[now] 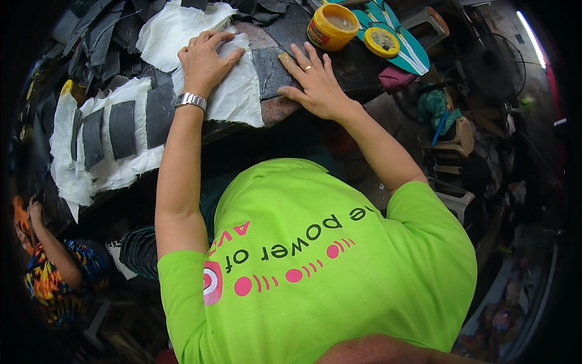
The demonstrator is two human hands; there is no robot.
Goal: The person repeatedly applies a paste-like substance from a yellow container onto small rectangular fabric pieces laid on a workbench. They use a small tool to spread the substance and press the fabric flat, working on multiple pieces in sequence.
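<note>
My left hand (208, 64) lies on a white cloth piece (241, 91) with frayed edges, fingers bent and thumb held apart, pressing on it. Just right of the cloth is a dark grey rectangular piece (272, 71), on a reddish-brown board (276, 111) that shows at its near edge. My right hand (315, 82) is spread over the right edge of this piece, its fingertips and thumb touching there. The fingertips of the right hand look stained yellowish. Whether the cloth and the grey piece overlap is hidden at the left hand.
Dark strips lie on more white cloth (100, 173) to the left; dark scraps (109, 42) heap behind. An open yellow tub (333, 27) and its lid (381, 42) sit back right, near teal sheets (407, 51). Another person's arm (57, 255) shows lower left; a fan (494, 67) stands right.
</note>
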